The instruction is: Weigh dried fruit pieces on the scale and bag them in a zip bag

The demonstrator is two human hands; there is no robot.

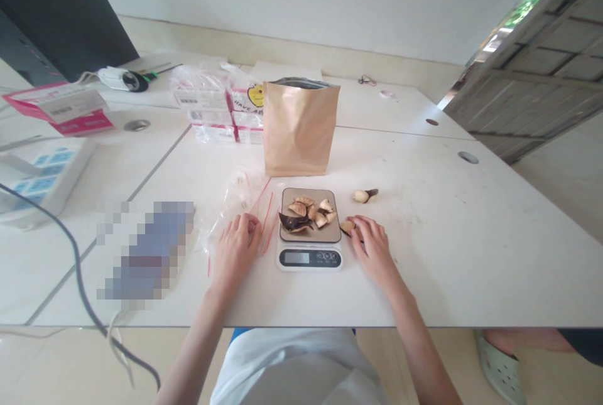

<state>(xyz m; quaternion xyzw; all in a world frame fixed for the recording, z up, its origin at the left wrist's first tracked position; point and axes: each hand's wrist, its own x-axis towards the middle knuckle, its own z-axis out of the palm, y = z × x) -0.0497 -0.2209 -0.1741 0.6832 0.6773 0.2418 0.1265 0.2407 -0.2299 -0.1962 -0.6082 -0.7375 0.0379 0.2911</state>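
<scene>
1. A small kitchen scale (309,248) sits in the middle of the frame on a white table (461,254). Its tray holds a little pile of dried pieces (307,213), brown and tan.
2. The right hand (372,249) rests on the table just right of the scale. Its fingertips (362,227) touch a tan piece (347,226) that lies beside the tray. I cannot tell if the fingers pinch it or only lie on it.
3. The left hand (237,248) lies just left of the scale. Its fingers are bent and press on a clear zip bag (235,201) with a red strip.
4. One more dried piece (363,195) lies alone on the table, a bit above the right hand.
5. A brown paper bag (298,127) stands open behind the scale, near the upper middle.
6. Pink and white boxes (219,113) sit left of the paper bag.
7. A dark cable (75,267) runs down the left side of the frame.
</scene>
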